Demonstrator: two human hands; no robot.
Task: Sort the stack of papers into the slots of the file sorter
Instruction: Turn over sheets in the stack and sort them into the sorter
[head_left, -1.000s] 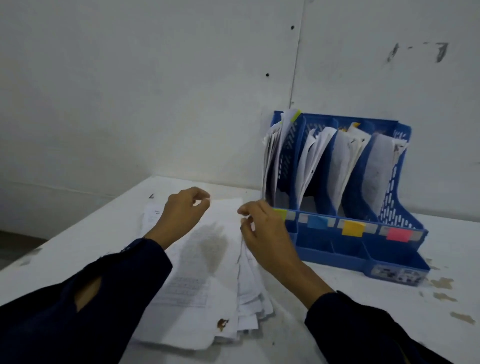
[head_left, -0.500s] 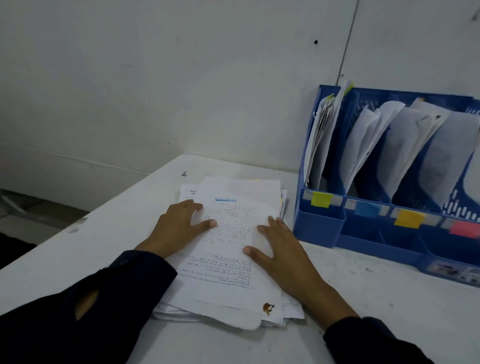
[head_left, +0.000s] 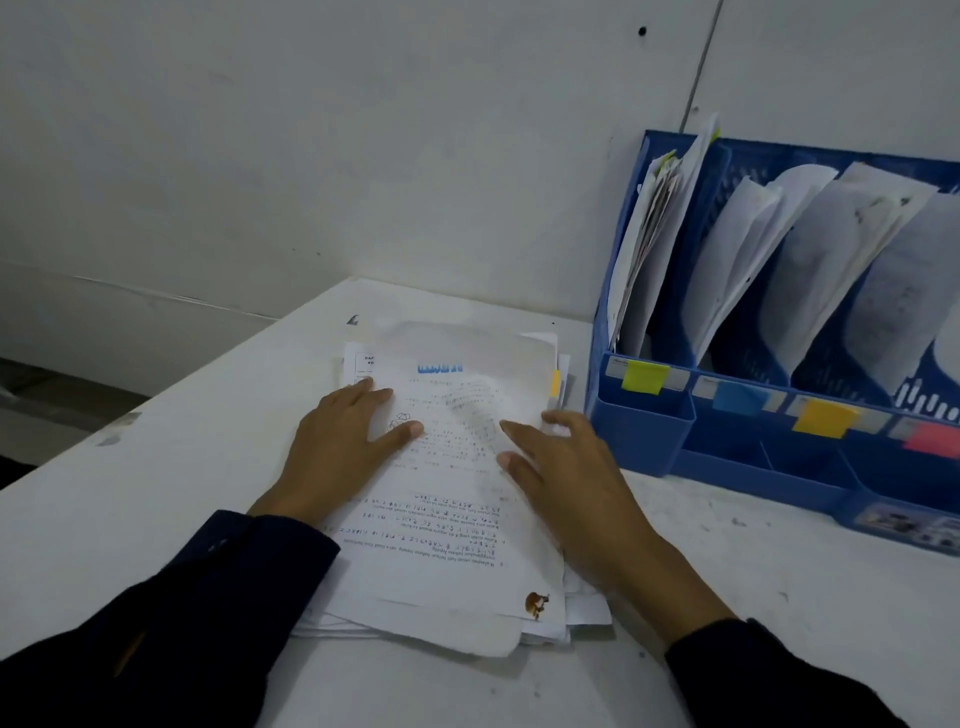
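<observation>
White table (head_left: 156, 493) against a grey wall (head_left: 311, 156); scuffs on the top. Your left hand (head_left: 337, 447) lies flat on the left half of the paper stack (head_left: 447, 519), fingers straight and relaxed, pressing the top sheet, gripping nothing. Stack sits between your two hands, printed text upside down to you, a brown stain at its near right corner. Your right hand (head_left: 566, 483) rests on the stack's right edge, fingers loosely spread; grasps nothing that shows. Just right of the stack, the blue file sorter (head_left: 644, 431) stands by the wall, slots holding leaning papers, front marked with yellow, blue, orange, pink tabs.
</observation>
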